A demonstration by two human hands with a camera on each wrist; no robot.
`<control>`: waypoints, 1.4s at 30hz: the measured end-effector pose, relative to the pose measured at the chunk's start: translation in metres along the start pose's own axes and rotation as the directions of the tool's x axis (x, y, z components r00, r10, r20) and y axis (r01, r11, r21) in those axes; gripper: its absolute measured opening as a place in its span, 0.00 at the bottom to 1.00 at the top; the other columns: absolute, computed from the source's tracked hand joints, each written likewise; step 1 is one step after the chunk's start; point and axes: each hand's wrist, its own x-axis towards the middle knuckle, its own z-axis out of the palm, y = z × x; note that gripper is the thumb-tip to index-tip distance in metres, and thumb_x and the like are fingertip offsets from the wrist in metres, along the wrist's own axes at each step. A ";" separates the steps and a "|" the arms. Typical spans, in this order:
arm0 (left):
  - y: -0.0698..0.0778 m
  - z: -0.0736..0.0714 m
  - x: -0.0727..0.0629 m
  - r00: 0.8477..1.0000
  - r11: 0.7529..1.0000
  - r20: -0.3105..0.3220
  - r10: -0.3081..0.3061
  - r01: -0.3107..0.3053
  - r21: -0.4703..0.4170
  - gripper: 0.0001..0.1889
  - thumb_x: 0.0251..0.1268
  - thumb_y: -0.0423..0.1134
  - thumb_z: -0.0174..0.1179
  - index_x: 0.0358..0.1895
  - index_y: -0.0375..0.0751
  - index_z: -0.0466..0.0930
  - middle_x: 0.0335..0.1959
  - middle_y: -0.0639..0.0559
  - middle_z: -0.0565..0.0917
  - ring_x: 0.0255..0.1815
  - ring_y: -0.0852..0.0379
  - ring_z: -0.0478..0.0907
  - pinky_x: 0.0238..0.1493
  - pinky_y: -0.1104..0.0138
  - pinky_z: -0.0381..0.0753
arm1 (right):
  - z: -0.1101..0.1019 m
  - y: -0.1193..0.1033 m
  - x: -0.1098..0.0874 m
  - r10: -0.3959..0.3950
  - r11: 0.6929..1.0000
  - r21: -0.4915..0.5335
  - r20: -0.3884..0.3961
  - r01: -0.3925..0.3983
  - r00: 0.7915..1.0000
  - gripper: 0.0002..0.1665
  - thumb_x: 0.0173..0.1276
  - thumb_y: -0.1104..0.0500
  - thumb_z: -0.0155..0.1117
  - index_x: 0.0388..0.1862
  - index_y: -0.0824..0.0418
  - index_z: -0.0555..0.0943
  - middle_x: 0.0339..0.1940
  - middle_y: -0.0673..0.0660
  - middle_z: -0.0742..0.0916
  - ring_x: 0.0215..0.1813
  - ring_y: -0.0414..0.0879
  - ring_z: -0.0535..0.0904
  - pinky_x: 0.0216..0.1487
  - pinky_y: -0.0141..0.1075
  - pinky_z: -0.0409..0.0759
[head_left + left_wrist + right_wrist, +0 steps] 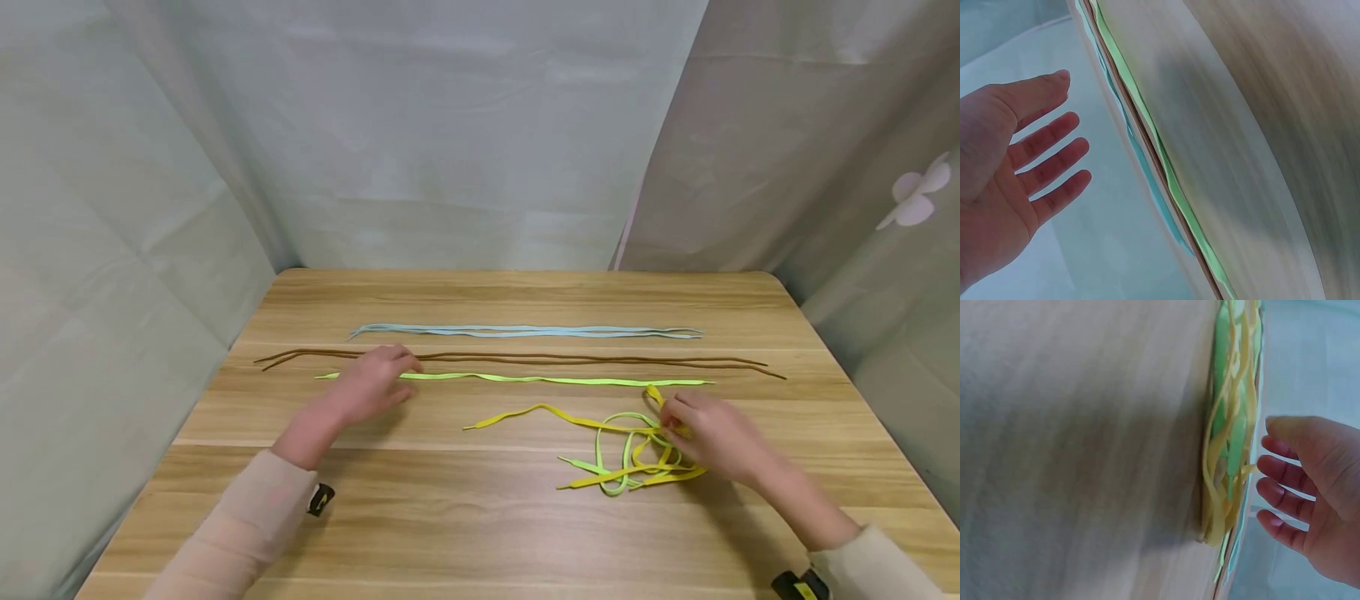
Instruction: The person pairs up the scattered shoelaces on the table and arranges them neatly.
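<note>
My left hand (377, 385) hovers over the left part of a straightened lime-green shoelace (540, 379), and the left wrist view shows its fingers spread and empty. My right hand (712, 437) is at a loose tangle of yellow shoelaces (551, 408) and another lime-green shoelace (599, 446) on the right. In the right wrist view the right fingers (1285, 500) bend loosely, with gaps between them and no lace gripped. A yellow loop (654, 393) rises beside the right fingertips. Part of the tangle is hidden behind that hand in the head view.
Beyond the lime-green lace, a pair of brown laces (540, 358) stretches across the wooden table (420, 533). Light blue laces (495, 332) lie straight farther back. Pale curtains (450, 150) hang behind the table and at both sides.
</note>
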 end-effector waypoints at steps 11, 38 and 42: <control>0.024 0.011 0.013 0.992 0.992 -0.014 0.124 -0.124 0.004 0.16 0.49 0.36 0.69 0.43 0.41 0.80 0.41 0.48 0.79 0.43 0.50 0.78 0.44 0.58 0.78 | 0.009 -0.004 -0.009 -0.014 1.000 -0.006 0.032 0.014 0.999 0.15 0.39 0.59 0.77 0.23 0.52 0.78 0.23 0.42 0.76 0.26 0.34 0.70 0.25 0.30 0.71; 0.088 0.030 0.041 0.953 0.954 0.064 0.296 -0.298 0.026 0.12 0.57 0.41 0.62 0.44 0.46 0.80 0.44 0.54 0.79 0.45 0.56 0.76 0.49 0.64 0.75 | -0.047 -0.018 0.006 -0.104 0.990 0.098 -0.007 0.104 0.995 0.18 0.71 0.45 0.44 0.30 0.52 0.78 0.30 0.39 0.79 0.32 0.34 0.73 0.31 0.30 0.75; 0.091 0.030 0.043 0.948 0.948 0.061 0.311 -0.314 0.045 0.11 0.57 0.42 0.63 0.44 0.48 0.80 0.44 0.55 0.80 0.46 0.57 0.77 0.53 0.62 0.74 | -0.053 -0.017 0.006 -0.110 0.990 0.092 -0.006 0.110 0.994 0.05 0.66 0.56 0.58 0.32 0.53 0.80 0.32 0.41 0.80 0.34 0.35 0.76 0.32 0.30 0.75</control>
